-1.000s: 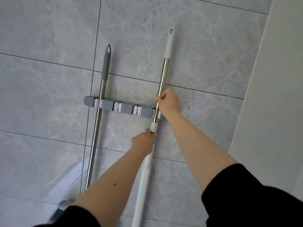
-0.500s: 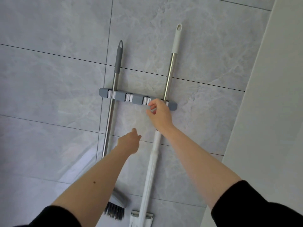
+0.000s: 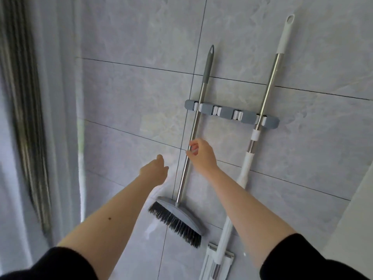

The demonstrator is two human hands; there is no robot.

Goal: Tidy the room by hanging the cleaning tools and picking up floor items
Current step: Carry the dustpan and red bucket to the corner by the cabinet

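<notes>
A grey clip rack [image 3: 226,113] is fixed on the tiled wall. A broom [image 3: 177,217] with a steel handle and grey grip hangs in its left clip, its dark bristles angled down to the right. In the right clip hangs a white flat mop [image 3: 270,77], whose head [image 3: 220,263] is near the bottom edge. My right hand [image 3: 201,156] is in front of the broom handle with fingers loosely curled, and no grip on the handle shows. My left hand [image 3: 155,170] reaches out to the left of the broom, relaxed and holding nothing.
A blurred pale curtain with dark streaks [image 3: 24,118] fills the left side. A white panel [image 3: 359,209] rises at the right edge. Two middle clips of the rack hold nothing. No floor shows in this view.
Both hands have left the mop, which now hangs in the right clip. My view has swung left and down, and both hands have moved left toward the broom.
</notes>
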